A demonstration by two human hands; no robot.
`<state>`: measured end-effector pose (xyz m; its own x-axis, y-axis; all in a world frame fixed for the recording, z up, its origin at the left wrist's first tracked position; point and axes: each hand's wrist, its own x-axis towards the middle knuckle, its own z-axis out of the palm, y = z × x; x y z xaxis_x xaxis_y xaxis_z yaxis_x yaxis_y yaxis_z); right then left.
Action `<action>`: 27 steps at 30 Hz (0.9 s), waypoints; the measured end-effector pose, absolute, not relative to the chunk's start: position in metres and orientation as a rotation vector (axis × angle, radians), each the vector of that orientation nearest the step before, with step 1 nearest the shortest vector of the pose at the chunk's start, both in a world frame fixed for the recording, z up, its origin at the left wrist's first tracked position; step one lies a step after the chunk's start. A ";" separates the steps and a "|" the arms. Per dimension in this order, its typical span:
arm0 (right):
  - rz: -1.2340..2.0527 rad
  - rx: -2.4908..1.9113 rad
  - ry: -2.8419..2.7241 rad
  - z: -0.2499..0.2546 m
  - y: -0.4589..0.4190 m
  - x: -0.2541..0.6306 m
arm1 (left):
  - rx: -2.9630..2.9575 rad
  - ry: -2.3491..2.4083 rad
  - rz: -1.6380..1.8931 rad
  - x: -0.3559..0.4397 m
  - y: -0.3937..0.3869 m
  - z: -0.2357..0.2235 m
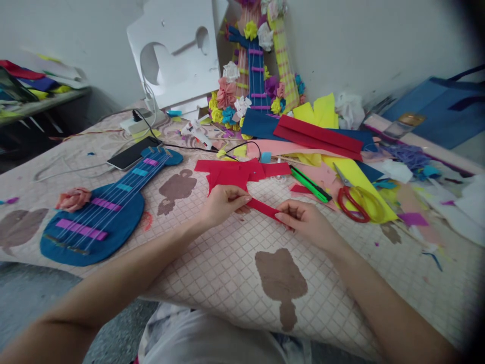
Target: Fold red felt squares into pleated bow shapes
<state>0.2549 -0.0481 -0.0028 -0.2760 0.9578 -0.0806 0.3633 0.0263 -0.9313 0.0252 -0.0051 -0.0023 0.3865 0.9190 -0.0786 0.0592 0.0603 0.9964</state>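
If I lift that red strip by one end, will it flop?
The red strip may sag somewhat, though it spans straight between the left hand and right hand. It's probably light, being narrow and thin.

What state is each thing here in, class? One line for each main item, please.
Left hand: pinching one end of the red strip
Right hand: pinching the other end
Red strip: held out straight
Scissors: lying down, blade opening unclear
Green cutter: lying down
Glue gun: set down
Phone: lying flat, dark face up
Blue guitar: lying flat, strung
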 end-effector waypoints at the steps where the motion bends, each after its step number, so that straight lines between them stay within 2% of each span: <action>1: 1.258 -1.355 -1.700 -0.002 -0.046 0.258 | 1.343 0.986 0.845 0.024 -0.004 -0.002; 9: 1.196 -1.332 -1.679 -0.001 -0.047 0.253 | 1.363 0.984 0.806 0.028 -0.008 -0.004; 13: 1.286 -1.295 -1.748 -0.005 -0.052 0.243 | 1.423 0.951 0.789 0.032 -0.012 -0.009; 27: 1.176 -1.340 -1.781 -0.005 -0.043 0.260 | 1.380 0.913 0.821 0.023 0.000 -0.007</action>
